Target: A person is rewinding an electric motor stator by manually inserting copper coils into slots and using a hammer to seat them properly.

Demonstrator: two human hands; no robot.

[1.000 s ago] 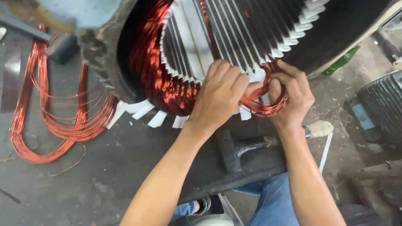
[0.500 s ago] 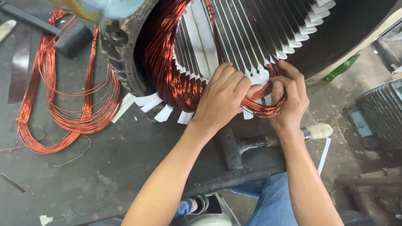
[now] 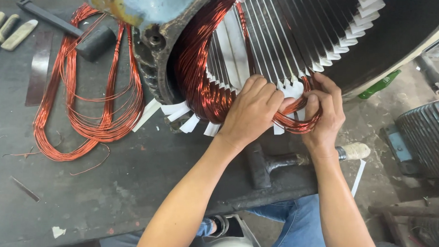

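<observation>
Seen from above: two bare hands at work on the open end of a large motor shell [image 3: 168, 42], lying on its side on a dark tabletop [image 3: 110, 190]. Left hand [image 3: 250, 112] curled down at centre, fingers closed over a bundle of copper wire [image 3: 204, 95] and pressing it against the slotted iron core [image 3: 284, 33]. Right hand [image 3: 326, 112] just at 3 o'clock of the left, thumb and fingers pinched shut around a loop of the same copper wire [image 3: 297, 123] where it bulges out of the slots. White paper strips [image 3: 188, 122] sticking out of the slot mouths from 9 o'clock round to 1 o'clock of the hands. Step in hand, by the look of it: seating and shaping a coil at the slot ends. Next move likely calling for steady, even pressure so that no strand slips out of the slot or rubs bare on the iron edge. Little room around the hands: core teeth close at 12 o'clock, tabletop edge close at 6 o'clock with a hammer [image 3: 279, 163] lying along it just below the wrists. More open tabletop toward 9 o'clock, where a loose skein of copper wire [image 3: 83, 109] lies spread out, well apart from the hands, with a dark bar tool [image 3: 70, 29] across its top. Another ribbed motor housing [image 3: 429, 135] standing at 3 o'clock, off the tabletop.
</observation>
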